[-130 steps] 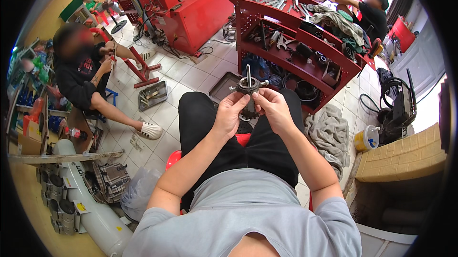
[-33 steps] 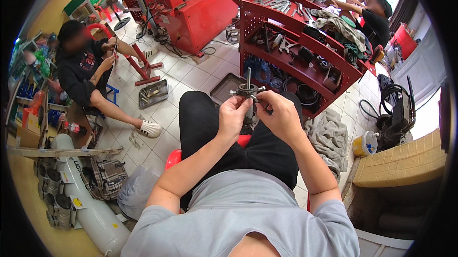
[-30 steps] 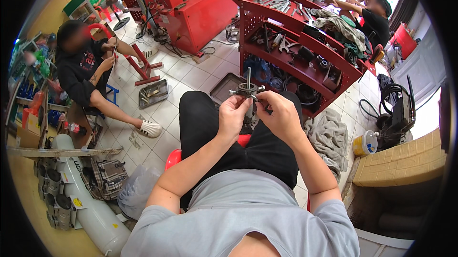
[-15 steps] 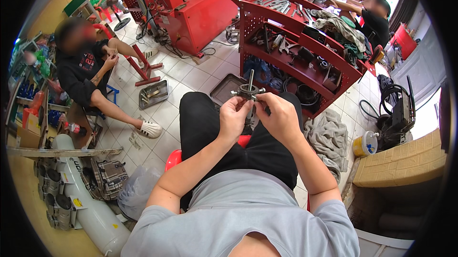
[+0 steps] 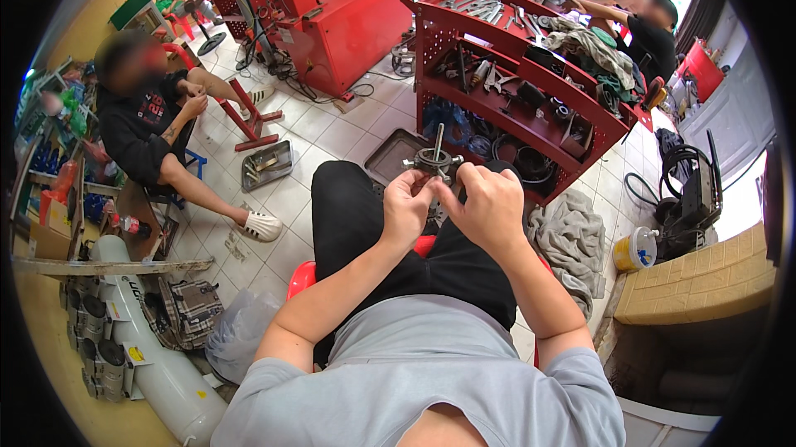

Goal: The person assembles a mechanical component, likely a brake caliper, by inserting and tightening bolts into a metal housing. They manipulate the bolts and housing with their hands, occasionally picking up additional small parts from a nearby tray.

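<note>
Above my lap I hold a dark metal puller (image 5: pixel 432 164), a round body with a bright rod standing up through its middle and small bolts sticking out at its sides. My left hand (image 5: pixel 405 211) grips its left side, thumb and fingers closed on it. On the right side, my right hand (image 5: pixel 491 205) has its fingers curled by a side bolt, the thumb reaching toward the middle. The lower part of the puller is partly hidden behind my hands.
A red tool cart (image 5: pixel 518 65) with wrenches and rags stands ahead right. Metal trays (image 5: pixel 385 151) lie on the tiled floor. A seated person (image 5: pixel 141 123) is at left. Grey cloth (image 5: pixel 567 240) and a yellow-white bucket (image 5: pixel 635 250) are to my right.
My right hand has shifted slightly right and turned, its fingers curling more at the puller's side bolt. My left hand keeps its grip on the puller.
</note>
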`<action>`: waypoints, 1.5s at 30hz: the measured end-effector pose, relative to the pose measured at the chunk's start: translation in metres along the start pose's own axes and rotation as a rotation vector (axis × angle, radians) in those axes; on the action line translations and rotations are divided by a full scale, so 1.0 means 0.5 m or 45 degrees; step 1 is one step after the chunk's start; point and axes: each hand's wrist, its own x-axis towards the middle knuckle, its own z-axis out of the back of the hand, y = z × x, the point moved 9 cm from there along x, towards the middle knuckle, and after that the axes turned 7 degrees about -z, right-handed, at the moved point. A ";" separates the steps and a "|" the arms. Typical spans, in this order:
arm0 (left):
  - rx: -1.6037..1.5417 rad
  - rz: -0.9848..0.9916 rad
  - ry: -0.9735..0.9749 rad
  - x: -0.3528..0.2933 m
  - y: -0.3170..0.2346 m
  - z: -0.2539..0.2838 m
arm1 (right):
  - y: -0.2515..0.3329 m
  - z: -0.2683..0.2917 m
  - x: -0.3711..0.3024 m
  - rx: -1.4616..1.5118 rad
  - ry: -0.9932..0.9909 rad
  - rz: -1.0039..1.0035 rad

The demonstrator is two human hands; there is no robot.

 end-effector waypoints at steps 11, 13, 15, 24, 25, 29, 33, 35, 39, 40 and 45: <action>0.069 -0.055 0.014 0.004 -0.004 0.003 | 0.003 -0.012 -0.004 -0.029 0.054 0.091; 0.005 -0.071 0.010 0.006 -0.003 0.003 | 0.003 -0.003 -0.004 -0.031 0.112 0.040; 0.034 -0.079 0.006 0.004 -0.013 0.000 | 0.013 0.012 0.004 0.051 0.061 0.024; 0.211 -0.143 0.010 0.004 -0.007 0.005 | -0.010 -0.021 -0.011 -0.106 0.153 -0.012; 0.158 -0.181 -0.005 0.004 -0.010 0.005 | -0.011 -0.017 -0.010 -0.111 0.165 -0.037; 0.330 -0.182 0.013 0.005 -0.019 0.007 | 0.010 0.007 -0.002 0.021 0.039 0.026; 0.437 -0.157 0.041 -0.001 -0.027 0.001 | -0.008 -0.029 -0.016 -0.109 0.142 -0.027; 0.436 -0.181 0.044 -0.002 -0.030 0.000 | -0.010 -0.026 -0.014 -0.120 0.164 -0.063; 0.431 -0.237 0.043 0.001 -0.033 0.004 | 0.002 -0.005 -0.008 -0.064 0.078 -0.069; 0.456 -0.236 0.037 0.001 -0.033 0.004 | 0.003 -0.006 -0.009 -0.067 0.077 -0.066; 0.582 -0.343 0.030 0.002 -0.045 0.004 | -0.025 -0.049 -0.015 0.067 0.214 -0.221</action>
